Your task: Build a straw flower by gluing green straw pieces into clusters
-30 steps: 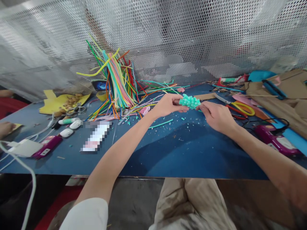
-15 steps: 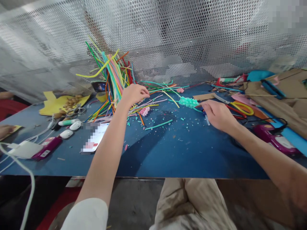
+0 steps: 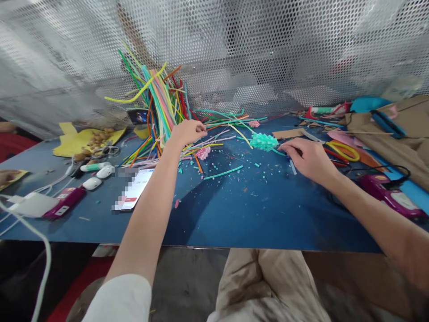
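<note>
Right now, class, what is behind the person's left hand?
Behind the left hand is a bundle of coloured stems, with the mesh beyond. The hand covers part of the bundle's lower right; what lies there cannot be seen.

Anything between the left fingers (image 3: 201, 129) is too small to tell.

The phone (image 3: 134, 192) lies left on the table (image 3: 234, 228), the bundle of stems (image 3: 161, 103) beyond it; the craft piece (image 3: 264, 141) is between bundle and scissors (image 3: 354, 157), with cardboard (image 3: 412, 117) at the far right.
</note>
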A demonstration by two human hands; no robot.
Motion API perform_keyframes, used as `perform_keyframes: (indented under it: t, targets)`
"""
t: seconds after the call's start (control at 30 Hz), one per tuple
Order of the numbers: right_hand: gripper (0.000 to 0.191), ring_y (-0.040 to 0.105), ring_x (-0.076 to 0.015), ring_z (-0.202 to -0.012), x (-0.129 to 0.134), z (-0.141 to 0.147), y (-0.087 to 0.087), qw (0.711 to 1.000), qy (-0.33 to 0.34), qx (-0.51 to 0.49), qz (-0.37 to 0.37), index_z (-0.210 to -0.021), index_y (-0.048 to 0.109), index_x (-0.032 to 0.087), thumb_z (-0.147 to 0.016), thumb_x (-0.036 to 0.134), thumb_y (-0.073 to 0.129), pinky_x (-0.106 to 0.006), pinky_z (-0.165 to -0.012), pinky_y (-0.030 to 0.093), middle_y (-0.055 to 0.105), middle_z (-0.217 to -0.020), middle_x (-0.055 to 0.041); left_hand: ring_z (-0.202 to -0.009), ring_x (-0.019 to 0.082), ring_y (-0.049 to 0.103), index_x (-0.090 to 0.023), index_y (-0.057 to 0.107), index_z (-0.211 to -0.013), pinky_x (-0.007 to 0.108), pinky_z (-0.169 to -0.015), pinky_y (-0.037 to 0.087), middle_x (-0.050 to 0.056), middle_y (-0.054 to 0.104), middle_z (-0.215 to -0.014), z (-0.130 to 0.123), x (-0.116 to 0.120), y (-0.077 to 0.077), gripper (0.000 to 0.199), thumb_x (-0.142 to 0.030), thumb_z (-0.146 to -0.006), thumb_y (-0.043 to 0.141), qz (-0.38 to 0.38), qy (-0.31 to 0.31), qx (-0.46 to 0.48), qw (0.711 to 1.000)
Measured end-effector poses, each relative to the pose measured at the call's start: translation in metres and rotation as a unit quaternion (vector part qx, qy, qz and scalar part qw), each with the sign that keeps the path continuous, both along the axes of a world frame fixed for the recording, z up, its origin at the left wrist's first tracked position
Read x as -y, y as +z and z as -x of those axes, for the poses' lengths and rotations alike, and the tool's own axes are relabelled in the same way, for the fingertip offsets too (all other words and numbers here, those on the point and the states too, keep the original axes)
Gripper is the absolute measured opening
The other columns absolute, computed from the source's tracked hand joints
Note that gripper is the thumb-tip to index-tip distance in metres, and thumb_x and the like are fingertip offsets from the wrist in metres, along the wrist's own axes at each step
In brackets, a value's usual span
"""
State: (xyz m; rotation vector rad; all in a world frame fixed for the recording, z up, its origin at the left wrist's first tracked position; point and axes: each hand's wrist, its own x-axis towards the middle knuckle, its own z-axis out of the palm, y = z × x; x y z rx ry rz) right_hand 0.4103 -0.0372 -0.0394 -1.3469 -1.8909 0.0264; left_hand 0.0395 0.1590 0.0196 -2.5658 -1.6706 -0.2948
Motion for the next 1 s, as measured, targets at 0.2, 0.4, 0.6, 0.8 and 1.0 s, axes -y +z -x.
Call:
perform_keyframes:
  t: [0.2,0.4,0.6,0.8,1.0]
  targets:
    - [0.032,0.070,-0.0252,-0.099,0.001,0.002,0.001,0.999,0.013,0.009,0.030,-0.106,0.074,0.025,-0.100,0.033,0.043,-0.043,-0.091,0.054,0.076,-0.107,-0.0073,-0.081,0.019,0.068,-0.024,0.079,-0.091,0.025,-0.074,0.045,0.004,0.077,-0.092,-0.008,0.000,-0.004,0.045,-0.064,-0.079,0.062,0.170,0.005,-0.105,0.980]
    - [0.031,0.071,-0.0243,-0.091,0.002,0.003,0.001,0.999,0.013,0.006,0.031,-0.102,0.076,0.025,-0.098,0.035,0.047,-0.042,-0.086,0.055,0.077,-0.102,-0.0066,-0.082,0.017,0.067,-0.025,0.079,-0.096,0.022,-0.071,0.044,0.003,0.078,-0.096,-0.014,0.003,-0.013,0.044,-0.060,-0.073,0.066,0.210,0.001,-0.139,0.968]
    - [0.024,0.072,-0.0255,-0.099,0.000,0.001,-0.001,1.000,-0.004,-0.014,0.021,-0.103,0.076,0.027,-0.094,0.033,0.054,-0.041,-0.090,0.056,0.077,-0.108,-0.0040,-0.082,0.018,0.067,-0.021,0.076,-0.092,0.023,-0.067,0.044,0.004,0.077,-0.095,-0.011,0.010,0.011,0.035,-0.049,-0.081,0.057,0.126,-0.001,-0.087,0.988]
    - [0.024,0.072,-0.0262,-0.099,-0.001,0.001,0.001,0.999,-0.014,-0.022,0.021,-0.100,0.076,0.027,-0.095,0.031,0.053,-0.041,-0.089,0.055,0.078,-0.106,-0.0047,-0.074,0.019,0.068,-0.019,0.071,-0.095,0.028,-0.072,0.050,0.007,0.075,-0.085,0.002,0.014,0.042,0.032,-0.040,-0.090,0.048,0.058,0.025,0.031,0.998]
    - [0.024,0.073,-0.0264,-0.097,0.000,0.001,0.000,0.999,-0.016,-0.018,0.033,-0.100,0.076,0.028,-0.095,0.034,0.053,-0.040,-0.087,0.056,0.078,-0.106,-0.0033,-0.077,0.021,0.068,-0.018,0.073,-0.097,0.031,-0.075,0.052,0.011,0.075,-0.090,-0.012,0.029,0.047,0.052,-0.064,-0.088,0.050,0.090,0.044,-0.025,0.995]
